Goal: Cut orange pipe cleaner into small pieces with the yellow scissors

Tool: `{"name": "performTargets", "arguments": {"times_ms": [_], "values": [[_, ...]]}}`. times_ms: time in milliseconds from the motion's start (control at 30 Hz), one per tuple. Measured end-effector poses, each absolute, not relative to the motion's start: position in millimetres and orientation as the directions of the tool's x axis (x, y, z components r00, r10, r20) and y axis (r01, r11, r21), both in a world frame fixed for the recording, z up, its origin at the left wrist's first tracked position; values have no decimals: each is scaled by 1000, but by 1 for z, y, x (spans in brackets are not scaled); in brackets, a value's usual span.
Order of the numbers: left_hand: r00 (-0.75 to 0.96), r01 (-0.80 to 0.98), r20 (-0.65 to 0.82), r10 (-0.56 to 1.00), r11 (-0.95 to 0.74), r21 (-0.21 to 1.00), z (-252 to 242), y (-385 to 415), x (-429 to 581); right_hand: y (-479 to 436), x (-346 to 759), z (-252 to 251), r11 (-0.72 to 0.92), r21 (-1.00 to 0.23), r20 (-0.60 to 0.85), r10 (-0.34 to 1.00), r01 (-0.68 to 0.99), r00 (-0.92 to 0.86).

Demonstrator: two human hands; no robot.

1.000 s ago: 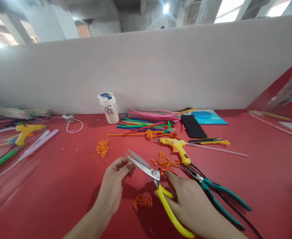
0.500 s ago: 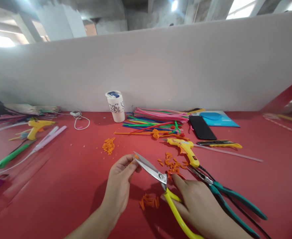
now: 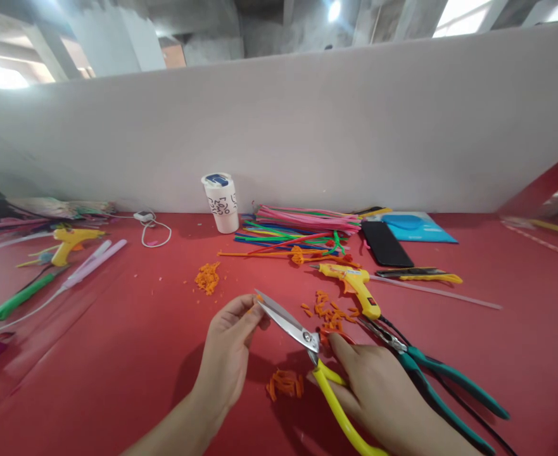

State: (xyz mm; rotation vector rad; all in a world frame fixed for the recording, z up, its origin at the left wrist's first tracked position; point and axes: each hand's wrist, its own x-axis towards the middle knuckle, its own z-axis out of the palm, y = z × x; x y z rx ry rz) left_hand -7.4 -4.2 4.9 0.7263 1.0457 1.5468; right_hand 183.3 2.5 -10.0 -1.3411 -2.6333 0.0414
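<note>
My left hand [image 3: 234, 345] pinches a small orange piece [image 3: 259, 298] between thumb and fingers, close to the tips of the scissors [image 3: 288, 322]. The scissors have silver blades and yellow and red handles, and my right hand [image 3: 368, 386] is wrapped round them. Their blades point up and left, nearly together at the left fingertips. Beneath the blades lies a small pile of orange strips [image 3: 285, 384]. Short orange pieces [image 3: 332, 311] are scattered beyond my right hand. A heap of finer orange bits [image 3: 207, 278] sits beyond my left hand.
Behind stand a white cup [image 3: 221, 204] and a bundle of coloured stems [image 3: 307, 220]. On the right lie a yellow glue gun [image 3: 352, 282], green-handled pliers [image 3: 459, 380] and a black phone [image 3: 387, 244]. Another glue gun [image 3: 72, 244] and a green-handled tool [image 3: 25, 296] lie left.
</note>
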Motion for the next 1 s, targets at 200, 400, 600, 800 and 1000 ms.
{"name": "performTargets", "arguments": {"times_ms": [200, 400, 600, 800, 1000], "values": [[-230, -447, -71, 971, -40, 894, 5, -4, -7, 2, 182, -12, 601, -103, 165, 796, 792, -582], [-213, -487, -75, 974, -40, 872, 5, -4, -7, 3, 182, -12, 593, -96, 135, 804, 800, -579], [-226, -487, -85, 970, -37, 873, 6, -3, -7, 3, 181, -11, 591, -90, 114, 806, 802, -581], [-224, -467, -86, 971, -29, 884, 7, -3, -7, 3, 181, -13, 601, -83, 151, 796, 795, -586], [-223, -476, -82, 971, -35, 879, 5, -2, -8, 4, 181, -14, 582, -84, 122, 812, 809, -571]]}}
